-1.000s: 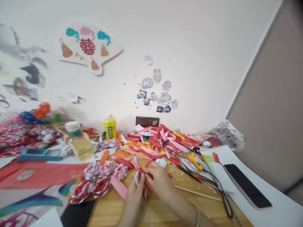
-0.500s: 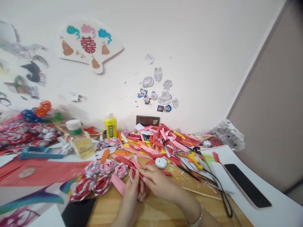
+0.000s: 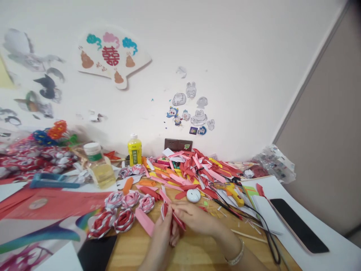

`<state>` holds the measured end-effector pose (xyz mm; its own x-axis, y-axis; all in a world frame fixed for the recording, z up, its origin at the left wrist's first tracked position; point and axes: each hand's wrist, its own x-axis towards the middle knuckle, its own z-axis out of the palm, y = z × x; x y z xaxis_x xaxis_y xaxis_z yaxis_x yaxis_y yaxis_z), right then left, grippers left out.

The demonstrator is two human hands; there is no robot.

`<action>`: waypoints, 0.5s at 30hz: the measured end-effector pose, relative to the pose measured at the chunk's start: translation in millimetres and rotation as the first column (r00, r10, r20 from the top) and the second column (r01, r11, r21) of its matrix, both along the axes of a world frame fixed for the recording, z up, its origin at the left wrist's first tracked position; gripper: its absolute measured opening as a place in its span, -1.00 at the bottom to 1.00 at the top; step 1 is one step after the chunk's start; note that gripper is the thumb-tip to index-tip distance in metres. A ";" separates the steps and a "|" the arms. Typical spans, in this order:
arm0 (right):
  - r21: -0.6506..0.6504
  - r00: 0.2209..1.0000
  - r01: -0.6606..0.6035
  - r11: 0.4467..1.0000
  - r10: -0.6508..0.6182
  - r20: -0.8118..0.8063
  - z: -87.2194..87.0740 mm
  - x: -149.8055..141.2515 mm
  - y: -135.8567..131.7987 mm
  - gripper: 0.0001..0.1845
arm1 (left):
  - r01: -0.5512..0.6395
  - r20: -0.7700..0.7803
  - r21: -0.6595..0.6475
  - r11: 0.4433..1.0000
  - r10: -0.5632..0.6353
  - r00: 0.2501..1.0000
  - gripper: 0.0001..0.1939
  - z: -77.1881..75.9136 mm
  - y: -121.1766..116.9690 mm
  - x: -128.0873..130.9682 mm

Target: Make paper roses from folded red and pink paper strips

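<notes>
Near the table's front, my left hand (image 3: 163,231) is closed around red folded paper strips (image 3: 179,221) with white edges. My right hand (image 3: 194,217) meets it from the right, its fingers pressed on the same strips. Fingers hide much of the folded part. To the left lie several paper roses, among them a red-and-white rose (image 3: 124,220) and a pink-and-white rose (image 3: 146,203). A loose pink folded strip (image 3: 144,221) lies beside my left hand. Beyond both hands spreads a pile of folded paper strips (image 3: 194,171) in red, pink, orange and yellow.
A white rounded case (image 3: 193,195) sits just beyond my right hand. On the right are a yellow glue gun (image 3: 234,195), its black cord (image 3: 267,229) and a phone (image 3: 299,226). A jar of yellow liquid (image 3: 101,175) and a yellow bottle (image 3: 134,150) stand at back left.
The view has shifted slightly. Both hands remain together on the red paper strips; more of a red strip now shows below the right fingers.
</notes>
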<state>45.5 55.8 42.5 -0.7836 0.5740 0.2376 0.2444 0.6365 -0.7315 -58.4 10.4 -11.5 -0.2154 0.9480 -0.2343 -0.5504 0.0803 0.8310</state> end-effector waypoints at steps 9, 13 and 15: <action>0.041 0.909 0.358 0.933 -0.358 0.214 -16.2 -62.8 59.7 -0.79 | 0.021 -0.153 -0.030 0.999 -0.025 0.988 -0.36 2.5 -9.5 15.9; 0.083 0.865 0.345 0.935 -0.350 0.359 -16.8 -83.0 62.1 -0.80 | -0.004 -0.177 0.009 1.000 0.006 0.984 -0.34 9.1 -12.5 18.1; 0.101 0.842 0.356 0.929 -0.366 0.396 -17.4 -85.6 61.2 -0.86 | -0.010 -0.180 0.022 1.000 0.014 0.984 -0.36 11.1 -13.5 18.0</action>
<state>-40.1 117.0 25.1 -0.5520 0.8331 -0.0349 0.7284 0.4615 -0.5064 -40.4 -3.1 -0.4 -0.2639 0.9493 -0.1709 -0.3924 0.0562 0.9181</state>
